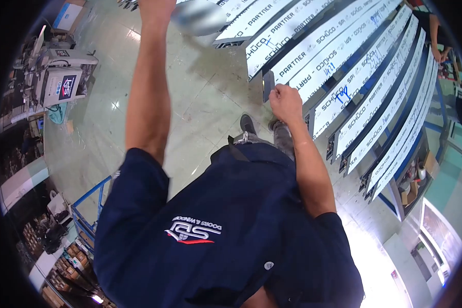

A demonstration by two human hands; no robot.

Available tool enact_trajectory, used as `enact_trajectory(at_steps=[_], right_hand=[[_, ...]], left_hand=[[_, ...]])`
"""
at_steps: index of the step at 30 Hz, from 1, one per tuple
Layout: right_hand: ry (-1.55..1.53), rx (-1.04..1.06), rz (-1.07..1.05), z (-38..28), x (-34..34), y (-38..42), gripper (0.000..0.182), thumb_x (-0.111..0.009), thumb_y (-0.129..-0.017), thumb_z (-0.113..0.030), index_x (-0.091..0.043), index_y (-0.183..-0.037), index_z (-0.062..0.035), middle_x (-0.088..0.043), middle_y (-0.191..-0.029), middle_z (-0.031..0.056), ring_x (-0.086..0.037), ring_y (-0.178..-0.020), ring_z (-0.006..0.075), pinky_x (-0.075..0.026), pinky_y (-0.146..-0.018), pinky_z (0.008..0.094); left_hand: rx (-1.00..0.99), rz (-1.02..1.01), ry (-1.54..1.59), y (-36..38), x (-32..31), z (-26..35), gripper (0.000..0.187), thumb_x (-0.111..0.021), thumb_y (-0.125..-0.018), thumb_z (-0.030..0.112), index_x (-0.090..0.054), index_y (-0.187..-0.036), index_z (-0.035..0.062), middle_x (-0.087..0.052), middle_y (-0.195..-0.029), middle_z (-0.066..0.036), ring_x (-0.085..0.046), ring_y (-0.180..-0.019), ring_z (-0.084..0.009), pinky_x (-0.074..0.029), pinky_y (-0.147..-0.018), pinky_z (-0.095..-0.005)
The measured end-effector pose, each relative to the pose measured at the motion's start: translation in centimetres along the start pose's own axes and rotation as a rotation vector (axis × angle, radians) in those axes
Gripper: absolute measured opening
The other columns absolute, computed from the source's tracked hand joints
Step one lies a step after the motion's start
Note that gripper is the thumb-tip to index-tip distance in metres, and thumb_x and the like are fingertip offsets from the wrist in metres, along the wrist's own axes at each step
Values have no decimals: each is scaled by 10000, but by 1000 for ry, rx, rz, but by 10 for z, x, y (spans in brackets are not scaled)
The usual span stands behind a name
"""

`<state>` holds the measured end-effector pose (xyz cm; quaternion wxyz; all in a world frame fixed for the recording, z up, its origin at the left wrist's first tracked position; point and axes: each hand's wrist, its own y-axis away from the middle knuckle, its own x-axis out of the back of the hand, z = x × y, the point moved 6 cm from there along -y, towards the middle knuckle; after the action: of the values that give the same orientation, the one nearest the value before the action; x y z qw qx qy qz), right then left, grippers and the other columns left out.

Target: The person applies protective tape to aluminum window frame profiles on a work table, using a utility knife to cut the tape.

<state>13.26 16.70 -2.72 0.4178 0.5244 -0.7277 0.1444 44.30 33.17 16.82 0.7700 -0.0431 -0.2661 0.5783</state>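
My left arm reaches up the left side of the view, and my left hand (156, 6) is cut off by the top edge, its fingers out of sight. Right beside it is a shiny silvery object (200, 18), smeared by motion. My right hand (287, 104) is closed in a fist at the near end of a dark profile (268, 86); what its fingers hold is hidden. Around it lie several long profiles (339, 69) covered in white film printed "SCHÜCO PARTNER", some with blue handwriting.
Another person's hand (439, 54) is at the far right end of the profiles. A blue metal frame (390, 197) stands under them. On the left are a machine (61, 84) with a logo plate and a blue rack (90, 197). My shoe (247, 123) rests on the tiled floor (200, 97).
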Motion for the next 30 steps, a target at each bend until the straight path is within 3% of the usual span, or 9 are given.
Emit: enact_trajectory(at_steps=[2,6,8,10,13,16,19,25,30], right_hand=[[-1,-2,-5,2,-1,-4,243,-628,-891,-230,-703,-805,-15,-707,-789,237,-688,-798,457,-554,-776,545],[-6,-19,-39,2,0,-5,235,-644,-863,-233,-687,-785,-16,-699,-766,226,-680,-772,444,-551,-752,533],[-17,-23,-30,2,0,-6,229,-650,-854,-232,-682,-774,-20,-694,-752,223,-678,-763,439,-549,-740,529],[-20,-30,-33,3,-1,-6,224,-654,-845,-232,-679,-764,-24,-689,-740,218,-677,-755,434,-548,-730,525],[-13,-50,-42,1,-1,-6,218,-656,-834,-232,-676,-753,-30,-686,-728,210,-677,-746,428,-548,-721,522],[-4,-63,-37,0,0,-6,216,-658,-832,-233,-674,-749,-34,-689,-727,203,-678,-742,423,-548,-717,519],[-6,-65,-31,1,-1,-5,218,-659,-838,-239,-676,-756,-37,-695,-735,196,-683,-748,416,-550,-721,518],[-28,-70,-7,4,-2,-2,224,-659,-853,-255,-682,-770,-49,-704,-752,186,-697,-770,402,-556,-739,518],[-29,-75,-5,6,-3,-2,224,-653,-855,-261,-690,-773,-55,-714,-763,181,-705,-784,398,-561,-743,516]], left_hand=[[75,-65,213,11,15,8,115,-592,-1002,125,-673,-1049,58,-762,-1102,-120,-682,-868,-180,-553,-732,-351],[395,-234,629,107,-23,-37,56,-580,-981,73,-634,-963,73,-761,-1098,-90,-620,-814,-92,-502,-707,-271],[574,-214,753,160,-42,-80,103,-652,-963,125,-599,-879,102,-754,-1052,-44,-577,-818,-51,-484,-666,-250],[791,-110,684,206,-56,-96,68,-659,-963,122,-625,-917,86,-756,-1014,-37,-594,-815,-79,-494,-671,-287],[353,-267,253,232,-75,-107,100,-655,-984,160,-685,-1004,67,-770,-1020,-90,-676,-837,-183,-528,-679,-355],[25,-652,-307,236,-88,-81,158,-663,-997,201,-709,-1027,53,-739,-999,-121,-702,-867,-303,-542,-725,-433],[-158,-729,-426,222,-104,-73,176,-670,-974,216,-730,-1006,54,-725,-989,-168,-693,-902,-403,-559,-798,-512],[-305,-1050,-712,203,-130,-72,145,-658,-963,189,-738,-957,68,-720,-975,-125,-717,-931,-371,-559,-803,-499],[-416,-1151,-761,198,-139,-65,112,-635,-945,139,-726,-927,76,-726,-975,-124,-727,-926,-369,-564,-797,-496]])
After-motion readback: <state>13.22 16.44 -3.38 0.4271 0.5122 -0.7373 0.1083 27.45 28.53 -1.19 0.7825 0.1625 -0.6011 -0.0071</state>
